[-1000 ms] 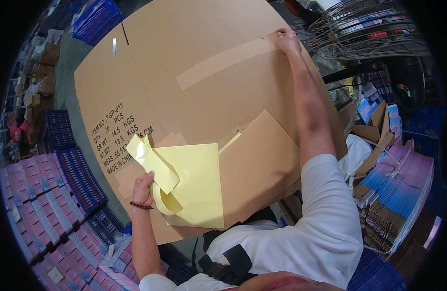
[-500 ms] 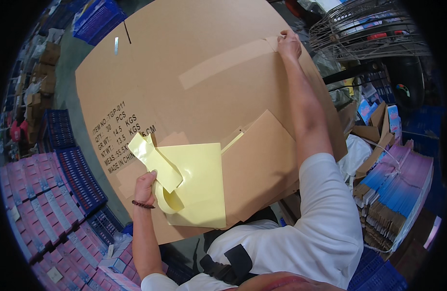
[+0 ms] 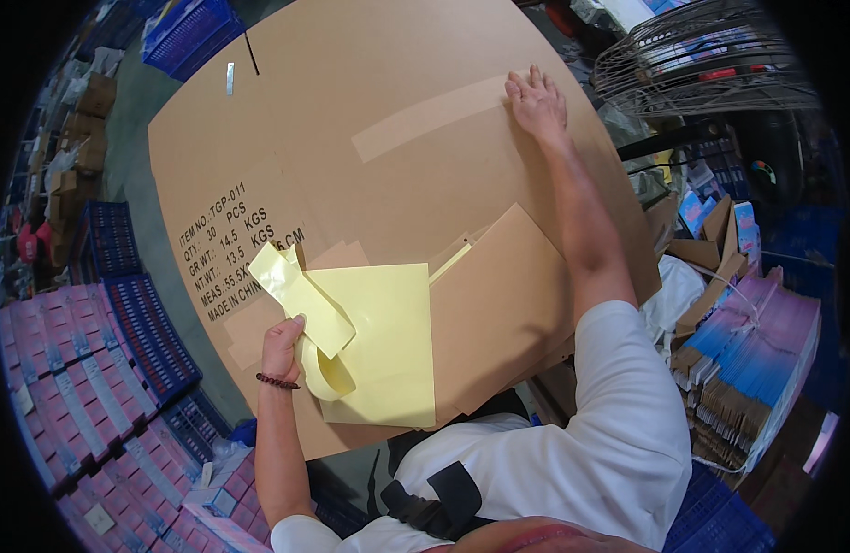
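A large brown cardboard sheet (image 3: 397,55) with black printing spreads before me. My left hand (image 3: 281,347) is closed on a curled, glossy pale-yellow paper strip (image 3: 307,309). Beneath that strip lies a square pale-yellow sheet (image 3: 393,346), which partly covers the printing. My right hand (image 3: 538,107) lies on the far right of the cardboard, fingers spread and holding nothing. It rests at the right end of a long, lighter tan band (image 3: 425,120), like tape, whose end it hides. A smaller brown cardboard piece (image 3: 508,304) lies beside the yellow sheet, close to my body.
A wire-caged fan (image 3: 702,60) stands at the far right. Below it sits a tied bundle of flat pink-and-blue cartons (image 3: 757,341). Stacked pink boxes (image 3: 47,341) and blue crates (image 3: 153,332) line the left side. Another blue crate (image 3: 190,41) stands beyond the sheet's far-left corner.
My right hand has gone from bent fingers near the cardboard's right edge to spread fingers, slightly further left and nearer. The left hand keeps its hold on the yellow strip.
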`<state>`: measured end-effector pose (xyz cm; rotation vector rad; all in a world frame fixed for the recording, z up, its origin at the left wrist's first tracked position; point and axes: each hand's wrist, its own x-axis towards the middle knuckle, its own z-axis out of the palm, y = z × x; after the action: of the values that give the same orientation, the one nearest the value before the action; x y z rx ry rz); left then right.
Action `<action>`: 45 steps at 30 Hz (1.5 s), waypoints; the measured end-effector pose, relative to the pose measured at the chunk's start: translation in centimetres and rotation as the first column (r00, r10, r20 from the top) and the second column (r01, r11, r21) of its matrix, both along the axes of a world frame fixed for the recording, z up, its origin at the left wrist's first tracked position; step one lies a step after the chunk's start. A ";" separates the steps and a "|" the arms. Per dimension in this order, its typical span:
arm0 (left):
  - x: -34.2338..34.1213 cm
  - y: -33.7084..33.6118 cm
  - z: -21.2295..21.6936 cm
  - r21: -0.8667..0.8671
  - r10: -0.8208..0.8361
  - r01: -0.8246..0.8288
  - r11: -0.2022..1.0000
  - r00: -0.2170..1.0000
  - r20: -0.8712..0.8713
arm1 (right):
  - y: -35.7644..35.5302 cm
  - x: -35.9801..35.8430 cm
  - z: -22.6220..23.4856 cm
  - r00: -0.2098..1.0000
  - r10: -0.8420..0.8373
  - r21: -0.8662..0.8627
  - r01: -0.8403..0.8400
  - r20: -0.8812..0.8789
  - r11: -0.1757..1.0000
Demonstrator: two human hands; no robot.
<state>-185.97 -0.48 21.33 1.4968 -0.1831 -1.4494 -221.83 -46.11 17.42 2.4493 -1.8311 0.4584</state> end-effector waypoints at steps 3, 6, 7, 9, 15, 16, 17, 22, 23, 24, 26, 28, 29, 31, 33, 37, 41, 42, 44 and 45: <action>-0.2 0.0 0.1 0.029 0.032 -0.032 0.999 0.999 0.020 | -0.3 0.3 0.4 0.999 -0.036 0.085 0.039 -0.041 0.996; -0.5 -0.2 0.4 0.051 0.033 -0.035 0.998 0.999 0.036 | -0.6 0.4 0.6 0.996 -0.038 0.136 0.048 -0.078 0.990; -0.5 -0.3 0.5 0.031 0.028 -0.029 0.999 0.999 0.020 | -0.5 0.5 0.6 0.997 -0.033 0.100 0.041 -0.074 0.994; -0.5 -0.4 0.6 0.042 0.025 -0.027 0.999 0.999 0.038 | -0.2 0.8 0.4 0.996 0.053 0.136 -0.044 -0.066 0.990; -0.2 -0.5 0.3 0.038 0.006 -0.008 0.999 0.999 0.049 | 3.6 1.6 0.2 0.977 0.207 0.195 -0.195 -0.045 0.961; -0.2 -0.6 0.1 0.034 0.001 -0.003 0.999 0.999 0.051 | 4.2 1.6 0.4 0.967 0.253 0.173 -0.246 -0.020 0.954; -0.2 -0.6 0.0 0.037 0.002 -0.004 0.999 0.998 0.059 | 4.8 1.4 0.5 0.964 0.265 0.222 -0.257 -0.007 0.941; -0.2 -0.4 0.0 0.031 0.005 -0.007 0.999 0.999 0.046 | 3.2 1.0 0.6 0.964 0.266 0.074 -0.266 0.013 0.961; -0.2 -0.3 0.0 0.048 0.007 -0.010 0.999 0.998 0.064 | 2.0 1.0 0.4 0.971 0.238 0.091 -0.239 0.014 0.967; -0.2 -0.3 0.1 0.048 0.012 -0.015 0.999 0.998 0.062 | 0.6 0.8 0.4 0.978 0.207 0.128 -0.206 0.009 0.970; -0.2 -0.2 0.2 0.061 0.002 -0.005 0.998 0.999 0.050 | -1.0 0.3 -0.1 0.990 0.142 0.178 -0.139 -0.005 0.974; -0.1 -0.3 0.2 0.081 -0.008 0.006 0.997 1.000 0.023 | -2.4 0.2 -0.1 0.995 0.099 0.203 -0.091 -0.026 0.975; -0.1 -0.4 0.1 0.076 -0.028 0.024 0.997 0.998 0.053 | -3.3 0.1 0.3 0.997 0.032 0.300 -0.010 -0.069 0.954; -0.1 -0.4 0.1 0.093 -0.012 0.003 0.996 0.996 0.091 | -4.3 0.7 1.0 0.968 0.072 0.361 0.020 -0.240 0.932; -0.2 -0.1 0.3 0.096 -0.010 0.003 0.995 0.997 0.077 | -4.3 1.5 1.1 0.983 -0.033 0.285 0.084 -0.180 0.955; -0.2 -0.1 0.4 0.079 -0.011 0.002 0.997 0.993 0.120 | -0.8 1.7 0.3 0.983 -0.045 0.289 0.096 -0.180 0.953; -0.5 -0.5 0.5 0.063 -0.007 -0.001 0.998 0.993 0.121 | 5.3 1.2 0.2 0.938 0.184 0.268 -0.104 -0.292 0.958; -0.6 -0.6 0.6 0.042 -0.017 0.011 0.999 0.991 0.134 | 6.5 1.7 0.6 0.911 0.261 0.263 -0.179 -0.321 0.948; -0.6 -0.3 1.2 0.053 -0.022 0.013 0.999 0.984 0.177 | 8.0 3.9 2.0 0.917 0.286 0.273 -0.211 -0.279 0.939; -0.4 0.4 1.7 0.016 0.026 -0.027 0.999 0.996 0.087 | 8.9 5.1 2.6 0.914 0.326 0.227 -0.274 -0.241 0.935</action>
<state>-186.40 -0.12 23.04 1.5716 -0.2029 -1.3693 -216.72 -37.26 19.97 2.7656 -1.4533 -0.0558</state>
